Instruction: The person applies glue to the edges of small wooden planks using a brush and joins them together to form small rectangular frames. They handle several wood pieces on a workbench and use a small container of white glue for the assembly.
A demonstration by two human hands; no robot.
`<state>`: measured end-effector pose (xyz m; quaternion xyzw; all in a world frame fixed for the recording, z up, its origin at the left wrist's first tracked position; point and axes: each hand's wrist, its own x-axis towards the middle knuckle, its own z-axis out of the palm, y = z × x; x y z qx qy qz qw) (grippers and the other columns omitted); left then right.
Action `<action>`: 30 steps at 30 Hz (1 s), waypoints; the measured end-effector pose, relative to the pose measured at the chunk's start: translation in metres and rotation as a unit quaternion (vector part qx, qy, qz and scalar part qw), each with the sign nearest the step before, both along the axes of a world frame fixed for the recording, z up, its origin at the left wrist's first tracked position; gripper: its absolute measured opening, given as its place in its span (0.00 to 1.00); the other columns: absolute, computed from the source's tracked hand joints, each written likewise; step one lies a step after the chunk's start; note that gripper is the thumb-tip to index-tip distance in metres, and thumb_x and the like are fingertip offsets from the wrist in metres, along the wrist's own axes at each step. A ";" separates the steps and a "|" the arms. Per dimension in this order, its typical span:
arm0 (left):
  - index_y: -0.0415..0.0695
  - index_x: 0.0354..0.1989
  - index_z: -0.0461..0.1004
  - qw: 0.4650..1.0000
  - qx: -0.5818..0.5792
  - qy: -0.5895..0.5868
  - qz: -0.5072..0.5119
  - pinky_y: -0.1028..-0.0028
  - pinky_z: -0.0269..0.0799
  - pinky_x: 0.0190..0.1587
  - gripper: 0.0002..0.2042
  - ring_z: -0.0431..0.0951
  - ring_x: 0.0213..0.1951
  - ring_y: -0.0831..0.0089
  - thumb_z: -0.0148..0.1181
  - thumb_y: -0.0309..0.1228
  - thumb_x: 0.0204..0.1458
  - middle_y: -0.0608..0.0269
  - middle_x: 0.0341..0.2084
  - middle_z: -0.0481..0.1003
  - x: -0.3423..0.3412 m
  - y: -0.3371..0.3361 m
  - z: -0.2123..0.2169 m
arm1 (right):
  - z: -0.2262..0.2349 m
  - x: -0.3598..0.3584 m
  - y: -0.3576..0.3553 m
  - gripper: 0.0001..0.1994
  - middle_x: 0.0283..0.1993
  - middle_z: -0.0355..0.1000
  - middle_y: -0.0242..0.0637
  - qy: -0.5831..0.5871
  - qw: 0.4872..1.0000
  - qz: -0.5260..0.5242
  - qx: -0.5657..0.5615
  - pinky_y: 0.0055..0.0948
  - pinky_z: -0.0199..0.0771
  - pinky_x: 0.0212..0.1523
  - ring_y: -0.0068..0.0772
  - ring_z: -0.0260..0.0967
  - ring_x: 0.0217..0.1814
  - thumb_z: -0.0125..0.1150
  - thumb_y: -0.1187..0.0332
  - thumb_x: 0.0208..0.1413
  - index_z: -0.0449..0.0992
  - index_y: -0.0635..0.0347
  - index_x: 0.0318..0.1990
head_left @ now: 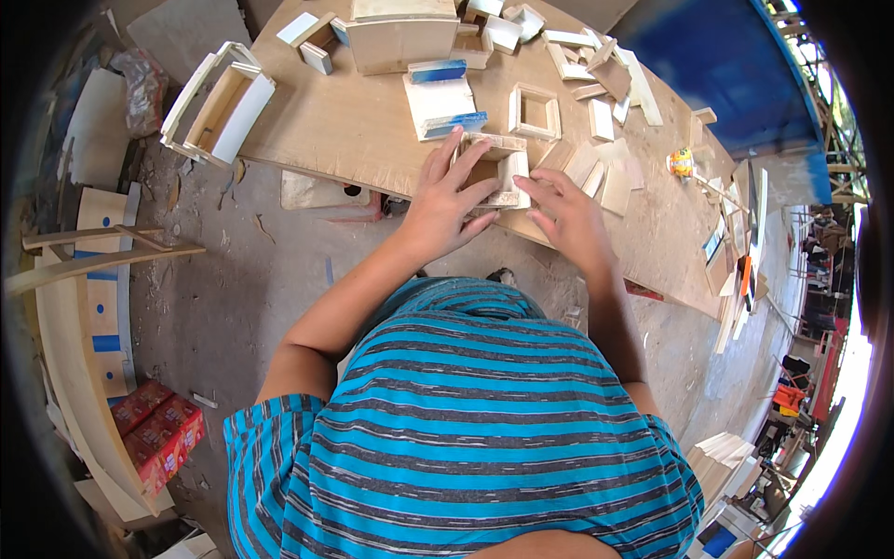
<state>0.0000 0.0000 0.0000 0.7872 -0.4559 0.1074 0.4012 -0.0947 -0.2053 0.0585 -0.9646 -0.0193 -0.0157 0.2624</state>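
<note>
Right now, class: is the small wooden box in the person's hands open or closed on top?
Open. The box shows a hollow inside its thin walls; left hand and right hand grip its sides.

The tabletop [372, 140] in the upper middle of the frame is a bare plywood sheet, pale, matt and unvarnished. The small box frame [498, 168] under the hands is raw light wood with a dull, sanded look. Just above it, a square frame [535, 112] and the scattered offcuts [605, 121] toward the upper right are the same unfinished wood. A flat panel [438, 98] carries glossy-looking blue paint along its edges. The floor [233, 298] at left is rough, dusty concrete. At the bottom, the shirt [466, 419] is soft striped knit cloth.
</note>
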 end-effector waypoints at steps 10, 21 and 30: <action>0.46 0.40 0.78 1.000 -0.013 0.019 -0.013 0.51 0.56 0.65 0.16 0.52 0.68 0.43 0.71 0.32 0.40 0.55 0.63 0.63 0.003 -0.003 -0.011 | -0.010 0.006 0.001 0.24 0.50 0.72 0.38 -0.076 0.995 0.038 -0.053 0.38 0.75 0.48 0.43 0.73 0.49 0.64 0.78 0.47 0.76 0.47 0.54; 0.44 0.40 0.79 0.999 -0.022 0.028 -0.019 0.51 0.57 0.66 0.16 0.52 0.68 0.41 0.71 0.30 0.40 0.53 0.63 0.63 0.002 -0.008 -0.013 | -0.005 0.007 -0.002 0.24 0.51 0.74 0.39 -0.049 0.996 0.032 -0.063 0.37 0.76 0.49 0.44 0.73 0.50 0.64 0.77 0.47 0.76 0.47 0.54; 0.43 0.40 0.78 0.999 -0.033 0.021 -0.015 0.51 0.58 0.65 0.16 0.55 0.67 0.40 0.71 0.30 0.40 0.51 0.62 0.64 0.004 -0.007 -0.014 | -0.006 0.009 -0.001 0.23 0.50 0.73 0.40 -0.051 0.998 0.028 -0.036 0.37 0.75 0.49 0.46 0.73 0.49 0.64 0.77 0.47 0.76 0.51 0.54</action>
